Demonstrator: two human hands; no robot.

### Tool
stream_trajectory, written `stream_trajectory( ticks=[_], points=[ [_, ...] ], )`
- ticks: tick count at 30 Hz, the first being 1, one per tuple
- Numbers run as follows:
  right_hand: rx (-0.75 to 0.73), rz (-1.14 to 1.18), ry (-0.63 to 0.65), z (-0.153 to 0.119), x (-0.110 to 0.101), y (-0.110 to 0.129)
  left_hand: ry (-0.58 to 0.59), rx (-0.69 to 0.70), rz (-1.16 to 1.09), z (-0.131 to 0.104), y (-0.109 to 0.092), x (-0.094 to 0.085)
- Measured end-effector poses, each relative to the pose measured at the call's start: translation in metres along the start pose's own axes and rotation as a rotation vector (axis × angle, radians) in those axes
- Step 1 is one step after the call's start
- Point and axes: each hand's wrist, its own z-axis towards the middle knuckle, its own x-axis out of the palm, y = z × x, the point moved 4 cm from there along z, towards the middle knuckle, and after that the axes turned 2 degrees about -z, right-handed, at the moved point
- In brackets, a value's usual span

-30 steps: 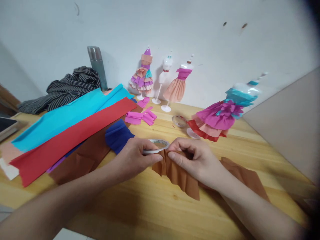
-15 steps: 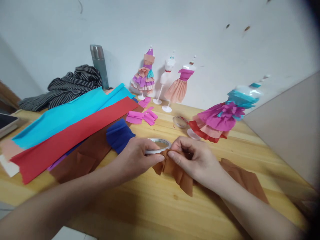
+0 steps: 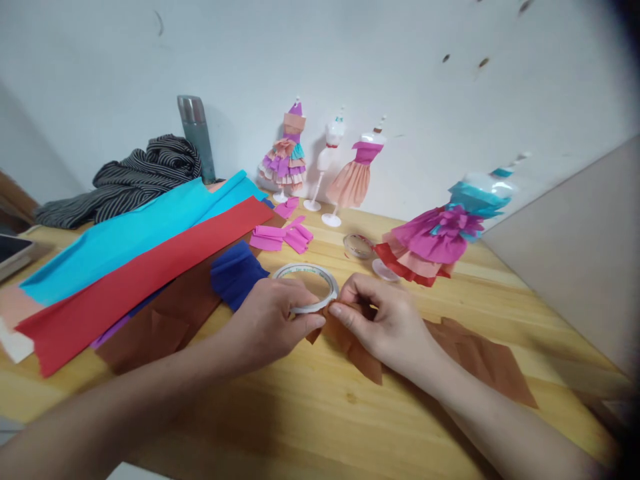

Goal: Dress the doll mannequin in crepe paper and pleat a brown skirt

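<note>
Pinched in my left hand (image 3: 280,313) is a white tape roll (image 3: 327,277), its ring tilted up above the table. My right hand (image 3: 383,317) pinches the gathered top edge of a brown crepe piece (image 3: 360,357), right beside the roll. The piece hangs below both hands, and the fingertips of the two hands are close together. Another brown piece (image 3: 487,357) lies on the table to the right, partly behind my right forearm. A dark blue piece (image 3: 237,273) lies just beyond my left hand.
Red (image 3: 150,287) and turquoise sheets (image 3: 120,233) lie at the left, near a striped cloth (image 3: 150,173) and a flask (image 3: 197,137). Small dress forms (image 3: 367,167) stand at the wall; a larger dressed one (image 3: 440,230) leans at the right. Another tape roll (image 3: 359,245) and pink pieces (image 3: 283,237) lie between.
The tape roll has tilted so that more of its ring shows. The brown piece's left part is now more hidden behind my hands. The view has shifted slightly.
</note>
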Motion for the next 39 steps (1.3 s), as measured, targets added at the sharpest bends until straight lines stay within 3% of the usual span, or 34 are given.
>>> stream_trajectory(
  ticks=[3,9,15,25,33,39],
  points=[
    [0.009,0.012,-0.015,0.001,0.003,-0.004,-0.041,0.041,0.067,0.000,-0.002,-0.001],
    [0.021,0.009,-0.010,0.001,0.006,-0.004,-0.050,-0.042,0.015,0.001,0.004,0.002],
    [0.043,0.028,-0.002,-0.001,0.004,-0.003,-0.124,0.009,0.076,0.001,0.005,0.001],
    [0.016,0.030,0.019,-0.003,0.008,0.002,-0.088,-0.009,0.095,0.001,0.005,0.003],
    [0.080,0.115,0.028,-0.001,0.005,-0.001,-0.114,-0.029,0.039,0.003,0.009,0.002],
    [0.152,0.259,0.036,0.006,-0.002,-0.001,-0.021,-0.176,-0.209,0.008,0.020,0.001]
  ],
)
